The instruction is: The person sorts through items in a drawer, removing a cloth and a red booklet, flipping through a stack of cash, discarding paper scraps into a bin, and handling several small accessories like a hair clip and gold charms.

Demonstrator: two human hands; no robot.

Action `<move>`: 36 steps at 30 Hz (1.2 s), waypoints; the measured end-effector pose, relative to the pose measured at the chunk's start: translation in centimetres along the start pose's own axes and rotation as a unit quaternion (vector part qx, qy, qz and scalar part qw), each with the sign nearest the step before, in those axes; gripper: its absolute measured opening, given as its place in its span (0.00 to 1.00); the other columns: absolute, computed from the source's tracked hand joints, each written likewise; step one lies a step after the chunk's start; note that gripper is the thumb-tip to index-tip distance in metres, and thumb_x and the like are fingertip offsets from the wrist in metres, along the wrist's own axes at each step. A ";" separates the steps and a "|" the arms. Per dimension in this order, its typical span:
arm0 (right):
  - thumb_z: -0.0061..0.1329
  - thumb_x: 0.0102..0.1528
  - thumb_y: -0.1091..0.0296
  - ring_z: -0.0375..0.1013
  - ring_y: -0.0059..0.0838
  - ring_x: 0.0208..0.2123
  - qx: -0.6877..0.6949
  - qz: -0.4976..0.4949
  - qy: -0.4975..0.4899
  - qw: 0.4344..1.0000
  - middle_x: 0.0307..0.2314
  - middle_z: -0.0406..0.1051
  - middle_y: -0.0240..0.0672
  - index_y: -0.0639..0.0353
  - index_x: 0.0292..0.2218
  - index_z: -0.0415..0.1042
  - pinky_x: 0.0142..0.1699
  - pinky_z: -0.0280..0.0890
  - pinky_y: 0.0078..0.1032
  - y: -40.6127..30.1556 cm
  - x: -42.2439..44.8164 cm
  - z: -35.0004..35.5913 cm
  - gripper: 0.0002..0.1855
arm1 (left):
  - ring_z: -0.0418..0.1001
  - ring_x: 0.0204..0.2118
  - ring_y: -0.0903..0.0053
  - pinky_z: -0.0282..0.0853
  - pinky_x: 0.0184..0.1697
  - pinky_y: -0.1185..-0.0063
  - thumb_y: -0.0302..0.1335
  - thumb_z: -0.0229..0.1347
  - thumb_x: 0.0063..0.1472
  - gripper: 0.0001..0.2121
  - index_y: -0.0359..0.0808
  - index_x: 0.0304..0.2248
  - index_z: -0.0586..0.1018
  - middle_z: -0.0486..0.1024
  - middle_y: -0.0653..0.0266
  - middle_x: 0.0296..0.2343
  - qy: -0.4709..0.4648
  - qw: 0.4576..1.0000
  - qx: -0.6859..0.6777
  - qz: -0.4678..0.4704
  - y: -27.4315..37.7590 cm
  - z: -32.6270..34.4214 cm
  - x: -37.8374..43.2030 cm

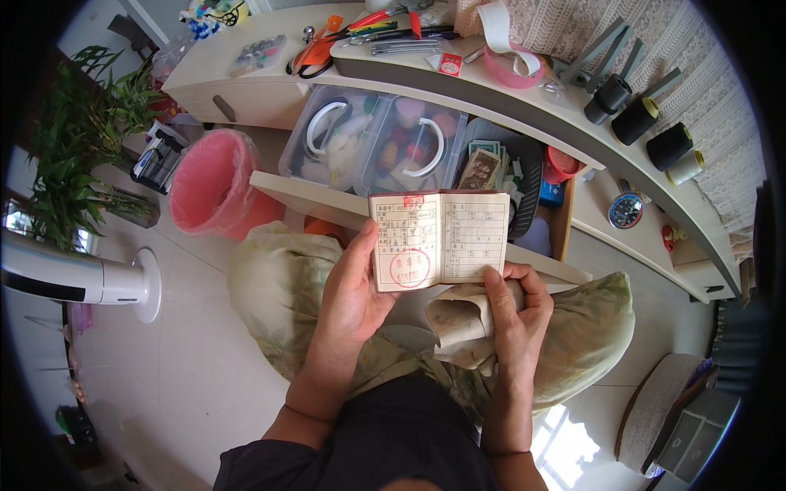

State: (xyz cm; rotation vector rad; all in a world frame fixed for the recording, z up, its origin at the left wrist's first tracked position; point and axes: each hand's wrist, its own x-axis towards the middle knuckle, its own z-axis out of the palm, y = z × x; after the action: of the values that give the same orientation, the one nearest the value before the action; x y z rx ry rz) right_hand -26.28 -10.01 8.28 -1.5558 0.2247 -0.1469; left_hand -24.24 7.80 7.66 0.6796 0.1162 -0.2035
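Note:
A small booklet [471,245] with a dark cover edge lies spread in front of me. Its pages carry printed tables, handwriting and a round red stamp. My left hand [353,297] supports its left side, thumb along the edge. My right hand [519,307] pinches the lower right corner with its thumb on the page. That same hand also holds a folded beige piece of worn cloth or paper [457,319], which hangs under the booklet. Beyond, an open drawer [307,191] holds two clear lidded plastic boxes [374,144] and a dark basket [529,184] containing banknotes [480,169].
Pliers and scissors [316,52] lie on the curved white counter [202,67], with thread spools [635,119] to the right. A pink lined bin [212,184] stands left of the drawer, near a white appliance [80,270] and potted plants [67,159]. A round clock [626,210] sits right.

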 end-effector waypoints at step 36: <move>0.57 0.45 0.72 0.73 0.28 0.26 -0.151 -0.251 -0.073 0.953 0.30 0.75 0.39 0.61 0.29 0.71 0.35 0.67 0.21 -1.4 -1.9 1.1 0.09 | 0.65 0.52 0.63 0.65 0.50 0.68 0.43 0.32 0.66 0.25 0.34 0.54 0.60 0.63 0.57 0.51 -0.006 0.999 0.036 0.006 -0.1 0.5 -0.1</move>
State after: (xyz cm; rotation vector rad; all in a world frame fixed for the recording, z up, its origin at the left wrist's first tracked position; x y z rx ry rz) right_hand -27.85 -8.53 9.74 -1.8961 -0.2845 -0.4088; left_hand -24.29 7.41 8.05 0.7498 0.0932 -0.2015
